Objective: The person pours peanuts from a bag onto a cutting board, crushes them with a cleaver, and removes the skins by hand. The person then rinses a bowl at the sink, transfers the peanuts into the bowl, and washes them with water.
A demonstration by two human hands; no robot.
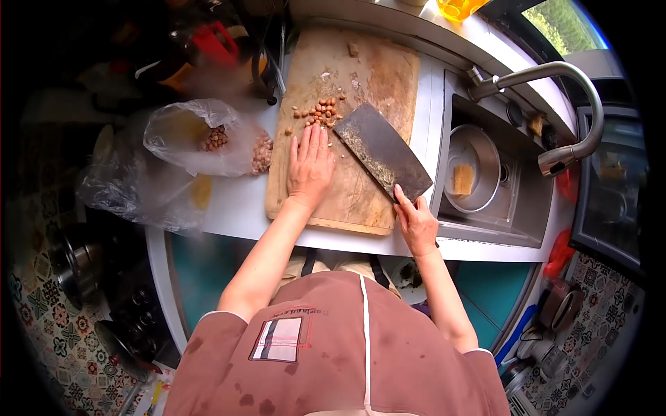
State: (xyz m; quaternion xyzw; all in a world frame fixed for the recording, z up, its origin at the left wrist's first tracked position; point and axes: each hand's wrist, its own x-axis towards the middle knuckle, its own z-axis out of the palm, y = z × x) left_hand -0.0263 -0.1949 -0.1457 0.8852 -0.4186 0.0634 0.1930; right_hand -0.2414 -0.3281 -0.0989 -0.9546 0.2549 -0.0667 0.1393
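Note:
My left hand [311, 163] lies flat on the wooden cutting board [347, 211], fingers stretched out, their tips touching the near side of a small pile of reddish-brown peanuts [323, 111]. My right hand [418, 225] is closed on the handle of a cleaver [381, 152]. The broad dark blade, with crumbs stuck along it, slants across the board, and its far end is beside the peanuts. Fingers cover most of the handle. A few loose peanuts and small bits are scattered around the pile.
Left of the board, a clear plastic bag [191, 149] holds more peanuts. To the right is a sink [513, 225] containing a metal bowl [485, 149] with a yellow sponge [463, 179]. A curved faucet [593, 104] arches over it. A red-handled item [215, 43] stands at the back left.

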